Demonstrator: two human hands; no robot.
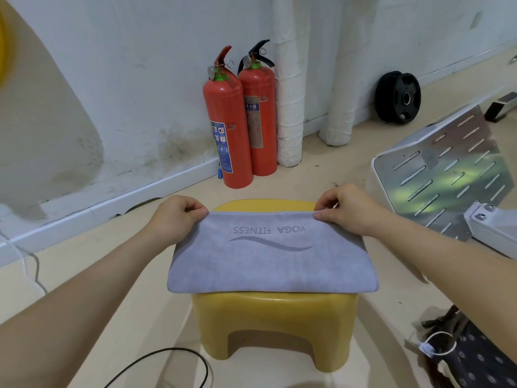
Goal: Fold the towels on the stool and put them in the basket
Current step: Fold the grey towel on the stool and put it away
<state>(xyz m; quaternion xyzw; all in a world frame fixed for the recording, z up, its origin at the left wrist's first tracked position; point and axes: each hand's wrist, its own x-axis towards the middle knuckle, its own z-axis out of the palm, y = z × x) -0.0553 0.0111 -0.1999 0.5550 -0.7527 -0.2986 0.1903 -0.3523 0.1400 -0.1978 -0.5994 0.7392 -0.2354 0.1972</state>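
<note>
On yellow stool point(275, 317): grey towel point(272, 261), L hand point(174, 217) & R hand point(345, 210) pinching far corners.

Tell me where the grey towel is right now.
The grey towel lies centre frame in the head view, across the yellow stool, its far corners pinched by the left hand and right hand; two red fire extinguishers stand beyond it.

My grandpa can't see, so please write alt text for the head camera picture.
The left hand and right hand pinch the far corners of a grey cloth towel lying on a yellow plastic stool. Two red cylindrical fire extinguishers stand by the white wall behind.
</note>
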